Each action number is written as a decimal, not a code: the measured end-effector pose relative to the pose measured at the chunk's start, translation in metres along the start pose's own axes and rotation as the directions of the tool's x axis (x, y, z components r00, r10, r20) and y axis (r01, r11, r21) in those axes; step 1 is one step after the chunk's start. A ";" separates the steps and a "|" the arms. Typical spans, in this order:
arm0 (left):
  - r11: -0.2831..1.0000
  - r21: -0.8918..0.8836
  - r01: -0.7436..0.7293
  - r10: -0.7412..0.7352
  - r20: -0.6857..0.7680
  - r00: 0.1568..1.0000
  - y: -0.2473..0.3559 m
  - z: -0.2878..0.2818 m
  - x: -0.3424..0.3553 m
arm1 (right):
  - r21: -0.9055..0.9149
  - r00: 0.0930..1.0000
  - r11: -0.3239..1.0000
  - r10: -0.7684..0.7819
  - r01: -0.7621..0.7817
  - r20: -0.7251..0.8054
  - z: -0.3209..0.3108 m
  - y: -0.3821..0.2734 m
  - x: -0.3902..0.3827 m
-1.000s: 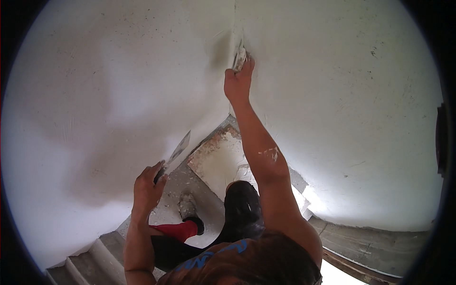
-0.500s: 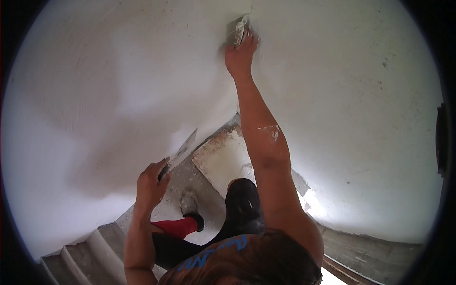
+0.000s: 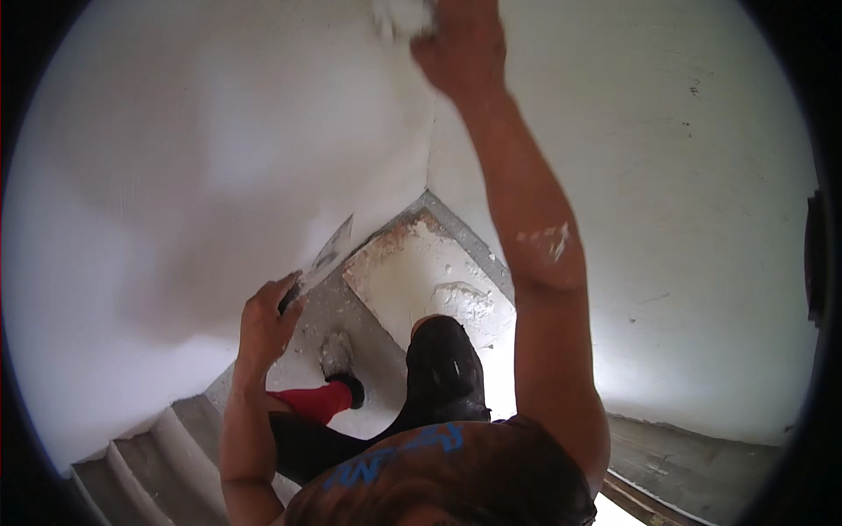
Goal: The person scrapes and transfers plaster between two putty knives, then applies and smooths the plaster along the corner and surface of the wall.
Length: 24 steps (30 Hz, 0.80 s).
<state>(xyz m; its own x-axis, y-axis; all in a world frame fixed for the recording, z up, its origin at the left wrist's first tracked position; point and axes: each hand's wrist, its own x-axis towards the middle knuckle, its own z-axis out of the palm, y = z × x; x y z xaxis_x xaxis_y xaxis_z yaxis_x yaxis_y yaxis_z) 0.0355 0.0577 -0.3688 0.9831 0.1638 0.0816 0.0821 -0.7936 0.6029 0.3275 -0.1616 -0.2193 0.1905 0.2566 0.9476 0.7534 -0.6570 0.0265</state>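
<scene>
My left hand [image 3: 270, 326] grips the dark handle of a putty knife [image 3: 329, 254], its thin, smeared metal blade pointing up and away near the left wall. High at the top edge, my right hand [image 3: 465, 53] is closed on a white-smeared tool [image 3: 402, 16] that looks like a plastering trowel. That tool is blurred and partly cut off by the frame, at the left wall [image 3: 281, 114] near the corner. White smears mark my right forearm.
On the landing floor, a white-coated board [image 3: 395, 272] with a lump of wet plaster [image 3: 465, 300] lies in the corner. My feet stand beside it. Concrete steps [image 3: 145, 473] descend at lower left. The right wall [image 3: 667, 219] rises opposite; a ledge [image 3: 693, 465] runs below it.
My right hand has moved up toward the top edge, its tool shifting from the corner onto the left wall. My left hand with the putty knife has shifted only slightly left.
</scene>
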 end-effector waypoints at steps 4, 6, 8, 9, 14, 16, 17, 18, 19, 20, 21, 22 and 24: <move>0.996 -0.027 0.081 -0.080 0.024 0.996 0.005 -0.004 0.000 | -0.067 0.971 0.990 0.137 -0.126 0.198 0.038 0.025 0.013; 0.996 -0.040 0.081 -0.080 0.033 0.996 0.007 -0.003 -0.001 | -0.128 0.943 0.979 0.191 -0.162 0.272 0.049 0.027 -0.002; 0.995 -0.052 0.084 -0.082 0.047 0.996 0.007 -0.003 0.000 | -0.066 0.908 0.977 0.215 -0.205 0.359 0.057 0.024 -0.025; 0.995 -0.047 0.083 -0.081 0.052 0.995 0.008 -0.003 0.001 | -0.068 0.903 0.975 0.221 -0.211 0.369 0.062 0.024 -0.039; 0.996 -0.048 0.076 -0.073 0.063 0.995 0.010 -0.007 0.002 | 0.129 0.941 0.972 0.151 -0.197 0.302 0.095 0.030 -0.141; 0.992 -0.018 0.125 -0.122 0.097 0.988 0.011 -0.010 0.002 | 0.122 0.855 0.927 0.270 -0.356 0.443 0.109 0.022 -0.196; 0.992 -0.013 0.124 -0.122 0.097 0.988 0.009 -0.010 0.002 | 0.146 0.831 0.908 0.283 -0.394 0.480 0.114 0.016 -0.224; 0.993 -0.035 0.110 -0.106 0.085 0.991 0.009 -0.008 0.004 | 0.155 0.809 0.877 0.333 -0.454 0.485 0.121 0.015 -0.257; 0.994 -0.066 0.086 -0.081 0.073 0.994 0.011 -0.003 0.007 | 0.153 0.785 0.848 0.382 -0.508 0.488 0.125 0.020 -0.289; 0.995 -0.067 0.079 -0.074 0.073 0.995 0.013 -0.001 0.009 | 0.194 0.687 0.723 0.485 -0.663 0.541 0.124 0.018 -0.319; 0.991 -0.074 0.115 -0.108 0.096 0.990 0.015 0.000 0.011 | 0.231 0.576 0.567 0.559 -0.790 0.597 0.124 0.013 -0.334; 0.984 -0.074 0.159 -0.149 0.121 0.981 0.014 -0.002 0.011 | 0.242 0.578 0.561 0.557 -0.791 0.596 0.122 0.001 -0.337; 0.984 -0.062 0.170 -0.162 0.115 0.980 0.011 -0.004 0.008 | 0.374 0.550 0.405 0.655 -0.834 0.518 0.120 -0.017 -0.334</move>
<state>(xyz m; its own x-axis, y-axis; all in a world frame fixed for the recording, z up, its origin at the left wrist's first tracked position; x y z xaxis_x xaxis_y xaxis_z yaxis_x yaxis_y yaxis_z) 0.0437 0.0524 -0.3587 0.9691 0.2214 -0.1089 0.2373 -0.7164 0.6561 0.3270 -0.1510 -0.5743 0.9242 0.0783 0.3738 0.3818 -0.2146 -0.8990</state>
